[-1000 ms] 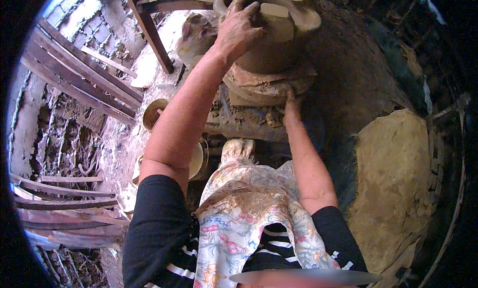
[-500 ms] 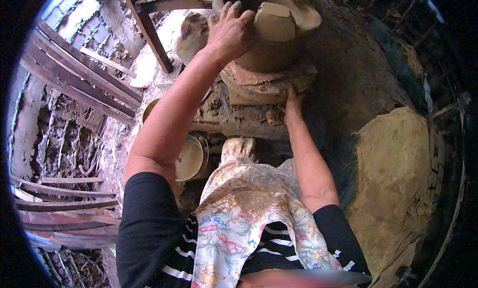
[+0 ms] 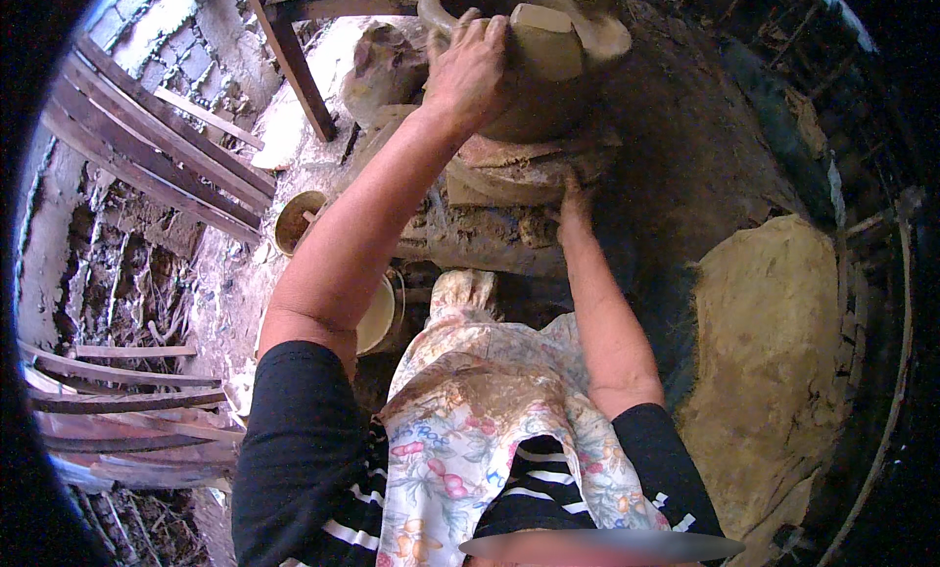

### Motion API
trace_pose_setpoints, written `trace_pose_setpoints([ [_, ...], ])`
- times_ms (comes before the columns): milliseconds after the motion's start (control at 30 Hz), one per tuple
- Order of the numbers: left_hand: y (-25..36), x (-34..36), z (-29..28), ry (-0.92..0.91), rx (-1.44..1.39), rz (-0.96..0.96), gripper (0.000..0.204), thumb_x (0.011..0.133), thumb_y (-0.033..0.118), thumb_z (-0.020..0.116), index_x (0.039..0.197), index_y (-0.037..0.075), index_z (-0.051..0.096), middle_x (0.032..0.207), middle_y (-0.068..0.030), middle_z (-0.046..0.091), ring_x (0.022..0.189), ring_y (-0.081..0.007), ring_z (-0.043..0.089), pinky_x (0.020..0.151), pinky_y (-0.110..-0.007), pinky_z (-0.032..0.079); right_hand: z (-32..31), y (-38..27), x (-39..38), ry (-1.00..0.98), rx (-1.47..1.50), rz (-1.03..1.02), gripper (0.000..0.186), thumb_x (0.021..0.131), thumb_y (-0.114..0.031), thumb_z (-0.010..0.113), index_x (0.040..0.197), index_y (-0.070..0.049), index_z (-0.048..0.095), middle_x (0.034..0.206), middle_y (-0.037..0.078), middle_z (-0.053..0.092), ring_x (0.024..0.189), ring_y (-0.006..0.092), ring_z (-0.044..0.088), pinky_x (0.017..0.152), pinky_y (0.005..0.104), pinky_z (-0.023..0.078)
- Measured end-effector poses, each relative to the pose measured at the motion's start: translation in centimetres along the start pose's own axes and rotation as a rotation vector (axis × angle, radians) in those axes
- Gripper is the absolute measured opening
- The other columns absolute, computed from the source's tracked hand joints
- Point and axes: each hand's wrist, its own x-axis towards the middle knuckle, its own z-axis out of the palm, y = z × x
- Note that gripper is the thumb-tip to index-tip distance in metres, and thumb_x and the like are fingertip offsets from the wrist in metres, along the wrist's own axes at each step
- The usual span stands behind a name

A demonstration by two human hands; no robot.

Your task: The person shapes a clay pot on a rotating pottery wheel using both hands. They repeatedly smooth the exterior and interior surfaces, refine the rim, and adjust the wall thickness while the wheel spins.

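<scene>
A large wet clay pot [image 3: 534, 112] with a wide rim stands at the top of the view. A flat-faced lip or lug [image 3: 546, 40] juts from its near side. My left hand [image 3: 468, 77] is closed against the pot's left side, its bent fingers reaching the rim; the thumb is hidden. Under the pot is a round, clay-smeared turntable [image 3: 519, 180]. At its near right edge my right hand [image 3: 576, 203] grips the turntable, with the thumb on the edge and the other fingers mostly hidden.
A small bucket [image 3: 290, 224] and a pail of pale liquid [image 3: 380, 317] stand left of my legs. Wooden slats [image 3: 166, 126] line the left, near a table leg [image 3: 304, 77]. A clay-stained sack [image 3: 764, 342] lies at right. My floral apron [image 3: 460, 449] covers my lap.
My left hand has shifted right along the pot, its fingers closer together. More of the pot's opening and the small bucket shows. My right hand stays at the turntable's edge.
</scene>
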Motion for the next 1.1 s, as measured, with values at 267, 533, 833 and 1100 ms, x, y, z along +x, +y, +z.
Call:
trace_pose_setpoints([
  [267, -1.3, -1.1, -1.3, 0.164, 0.130, -0.096, 0.077, 0.064, 0.009, 0.065, 0.132, 0.013, 0.029, 0.139, -0.0109, 0.028, 0.131, -0.0301, 0.026, 0.098, -0.063, 0.022, -0.3, -0.5, -0.5, -0.170, 0.096, 0.056, 0.083, 0.075, -0.054, 0.060, 0.138, -0.016, 0.021, 0.135, 0.008, 0.033, 0.118, 0.0273, 0.036, 0.082, 0.0475, 0.043],
  [533, -1.0, -2.8, 2.5, 0.236, 0.146, 0.004, 0.069, 0.076, 0.014, 0.052, 0.138, 0.006, 0.022, 0.144, -0.0124, 0.022, 0.134, -0.0293, 0.020, 0.103, -0.060, 0.013, 0.8, -1.8, -3.5, -0.148, 0.156, 0.066, 0.086, 0.076, -0.052, 0.062, 0.140, -0.015, 0.017, 0.139, 0.008, 0.028, 0.124, 0.0292, 0.032, 0.091, 0.0533, 0.035],
  [833, -1.2, -2.3, 2.3, 0.263, 0.059, -0.030, 0.069, 0.079, 0.013, 0.045, 0.140, 0.002, 0.015, 0.144, -0.0175, 0.021, 0.134, -0.0343, 0.019, 0.106, -0.051, 0.013, -1.9, -6.3, -2.3, -0.287, 0.347, 0.107, 0.084, 0.075, -0.066, 0.050, 0.138, -0.015, 0.028, 0.141, 0.010, 0.031, 0.127, 0.0300, 0.029, 0.096, 0.0561, 0.026],
  [1100, -2.8, -2.4, 2.1, 0.086, -0.115, -0.353, 0.069, 0.071, 0.017, 0.061, 0.131, 0.002, 0.029, 0.132, -0.0210, 0.035, 0.121, -0.0345, 0.037, 0.096, -0.053, 0.031, -2.8, -5.4, 0.1, -0.300, 0.409, 0.143, 0.071, 0.080, -0.059, 0.048, 0.135, -0.016, 0.035, 0.139, 0.008, 0.034, 0.126, 0.0287, 0.032, 0.096, 0.0541, 0.029],
])
